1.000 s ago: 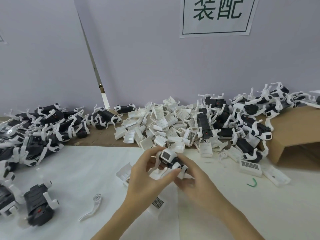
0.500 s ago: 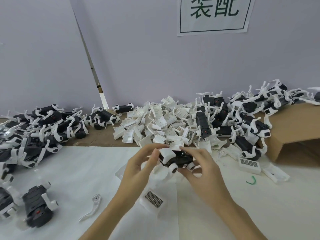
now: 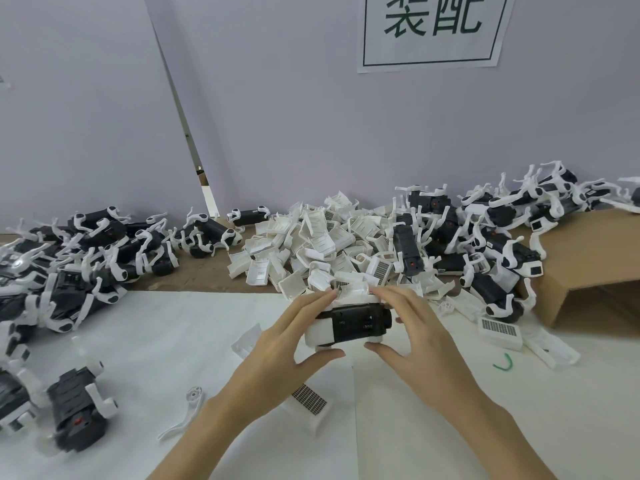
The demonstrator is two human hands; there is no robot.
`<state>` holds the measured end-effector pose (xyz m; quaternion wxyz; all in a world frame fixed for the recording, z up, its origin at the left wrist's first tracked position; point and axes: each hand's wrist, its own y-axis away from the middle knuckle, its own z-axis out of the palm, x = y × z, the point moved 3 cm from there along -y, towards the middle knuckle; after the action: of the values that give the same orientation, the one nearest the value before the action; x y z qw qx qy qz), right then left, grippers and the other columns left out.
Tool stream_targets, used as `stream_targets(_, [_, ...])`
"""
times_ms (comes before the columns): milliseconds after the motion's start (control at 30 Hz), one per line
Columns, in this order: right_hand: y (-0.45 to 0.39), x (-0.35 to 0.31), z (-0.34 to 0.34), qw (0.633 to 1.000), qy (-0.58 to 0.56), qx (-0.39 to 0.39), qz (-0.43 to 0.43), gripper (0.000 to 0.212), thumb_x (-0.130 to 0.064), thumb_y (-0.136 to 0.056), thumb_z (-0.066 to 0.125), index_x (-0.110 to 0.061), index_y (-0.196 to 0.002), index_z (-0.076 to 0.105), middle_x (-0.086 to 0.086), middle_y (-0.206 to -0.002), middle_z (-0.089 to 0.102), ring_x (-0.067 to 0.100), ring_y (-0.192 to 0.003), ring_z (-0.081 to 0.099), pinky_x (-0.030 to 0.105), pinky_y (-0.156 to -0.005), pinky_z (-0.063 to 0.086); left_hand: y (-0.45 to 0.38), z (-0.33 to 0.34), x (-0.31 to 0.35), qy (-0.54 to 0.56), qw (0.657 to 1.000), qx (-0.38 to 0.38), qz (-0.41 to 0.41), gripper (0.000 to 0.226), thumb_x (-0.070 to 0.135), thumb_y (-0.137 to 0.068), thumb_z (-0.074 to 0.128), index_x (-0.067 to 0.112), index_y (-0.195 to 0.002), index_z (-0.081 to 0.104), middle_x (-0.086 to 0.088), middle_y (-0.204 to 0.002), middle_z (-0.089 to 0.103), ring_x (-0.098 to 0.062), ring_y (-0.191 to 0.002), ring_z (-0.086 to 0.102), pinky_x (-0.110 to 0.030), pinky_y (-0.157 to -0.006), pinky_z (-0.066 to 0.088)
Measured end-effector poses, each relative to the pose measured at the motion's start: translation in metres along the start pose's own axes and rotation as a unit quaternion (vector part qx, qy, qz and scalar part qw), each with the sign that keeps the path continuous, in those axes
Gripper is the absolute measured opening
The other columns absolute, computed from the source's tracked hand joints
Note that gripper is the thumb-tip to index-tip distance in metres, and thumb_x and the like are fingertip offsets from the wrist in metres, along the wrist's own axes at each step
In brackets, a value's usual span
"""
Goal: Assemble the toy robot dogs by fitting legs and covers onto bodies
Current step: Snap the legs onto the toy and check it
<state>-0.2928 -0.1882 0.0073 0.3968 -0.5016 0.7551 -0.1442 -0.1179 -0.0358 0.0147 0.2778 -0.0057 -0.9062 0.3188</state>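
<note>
A white sheet [image 3: 450, 427] covers the near table, bearing one loose white leg [image 3: 185, 412], one grille-faced cover [image 3: 308, 400] and one green wire scrap [image 3: 503, 362]. Above it the left hand [image 3: 277, 351] and right hand [image 3: 422, 341] together grasp one black dog body [image 3: 356, 323]. Beyond lie a heap of white covers [image 3: 322, 244], too many to count, a cardboard box [image 3: 595, 265], a lilac wall [image 3: 294, 116] and one sign [image 3: 433, 29].
</note>
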Motion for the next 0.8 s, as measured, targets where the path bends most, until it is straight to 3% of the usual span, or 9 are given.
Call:
stream_targets(133, [-0.001, -0.005, -0.007, 0.994, 0.06, 0.053, -0.072, 0.077, -0.024, -0.074, 0.092, -0.028, -0.138, 0.051, -0.016, -0.142, 0.045, 0.005, -0.133, 0.044, 0.012, -0.11, 0.035, 0.0, 0.0, -0.001, -0.067, 0.997, -0.005, 0.036, 0.087, 0.042, -0.093, 0.077, 0.038, -0.164, 0.027, 0.028, -0.162, 0.029, 0.011, -0.143, 0.038, -0.003, -0.112, 0.029])
stream_targets(267, [-0.002, -0.014, -0.008, 0.991, 0.064, 0.06, -0.103, 0.074, -0.026, -0.08, 0.088, -0.025, -0.143, 0.049, -0.017, -0.149, 0.044, 0.007, -0.139, 0.044, 0.016, -0.116, 0.032, 0.0, -0.006, -0.001, -0.092, 0.992, 0.05, 0.064, 0.075, 0.031, -0.095, 0.078, 0.036, -0.157, 0.036, 0.026, -0.159, 0.039, 0.002, -0.136, 0.051, -0.007, -0.107, 0.04])
stream_targets(400, [0.001, -0.014, -0.003, 0.992, -0.115, -0.033, 0.032, 0.066, -0.051, -0.088, 0.072, -0.048, -0.149, 0.045, -0.031, -0.148, 0.047, -0.004, -0.135, 0.047, 0.009, -0.108, 0.035, -0.003, -0.014, -0.004, 0.099, 0.99, 0.099, -0.03, 0.062, 0.038, -0.086, 0.083, 0.036, -0.141, 0.054, 0.013, -0.134, 0.068, -0.015, -0.124, 0.067, -0.02, -0.1, 0.051])
stream_targets(500, [0.003, -0.017, 0.009, 0.965, -0.239, -0.05, 0.096, 0.05, -0.05, -0.092, 0.065, -0.041, -0.141, 0.056, -0.028, -0.136, 0.06, -0.001, -0.127, 0.057, 0.012, -0.101, 0.044, -0.003, -0.014, -0.005, 0.207, 0.968, 0.101, -0.097, 0.054, 0.043, -0.086, 0.08, 0.037, -0.136, 0.06, 0.007, -0.122, 0.073, -0.02, -0.115, 0.07, -0.02, -0.096, 0.052])
stream_targets(600, [0.001, -0.02, 0.013, 0.944, -0.303, -0.035, 0.128, 0.039, -0.044, -0.094, 0.06, -0.032, -0.132, 0.063, -0.022, -0.122, 0.071, 0.002, -0.12, 0.063, 0.014, -0.095, 0.049, -0.003, -0.009, -0.005, 0.237, 0.956, 0.087, -0.148, 0.06, 0.049, -0.079, 0.082, 0.038, -0.135, 0.061, 0.011, -0.112, 0.074, -0.015, -0.108, 0.071, -0.016, -0.091, 0.051])
stream_targets(700, [0.003, -0.02, 0.017, 0.934, -0.32, -0.039, 0.153, 0.037, -0.045, -0.094, 0.059, -0.037, -0.129, 0.063, -0.019, -0.113, 0.073, 0.006, -0.112, 0.068, 0.016, -0.088, 0.049, -0.004, -0.007, -0.004, 0.24, 0.946, 0.122, -0.179, 0.062, 0.055, -0.073, 0.083, 0.038, -0.13, 0.067, 0.01, -0.105, 0.078, -0.012, -0.102, 0.074, -0.018, -0.088, 0.054])
stream_targets(800, [0.004, -0.02, 0.022, 0.921, -0.349, -0.051, 0.164, 0.046, -0.038, -0.098, 0.06, -0.041, -0.143, 0.053, -0.017, -0.126, 0.069, 0.006, -0.121, 0.064, 0.024, -0.099, 0.052, -0.002, -0.008, 0.003, 0.223, 0.945, 0.161, -0.18, 0.065, 0.057, -0.067, 0.085, 0.038, -0.127, 0.068, 0.009, -0.105, 0.078, -0.014, -0.099, 0.073, -0.02, -0.087, 0.055])
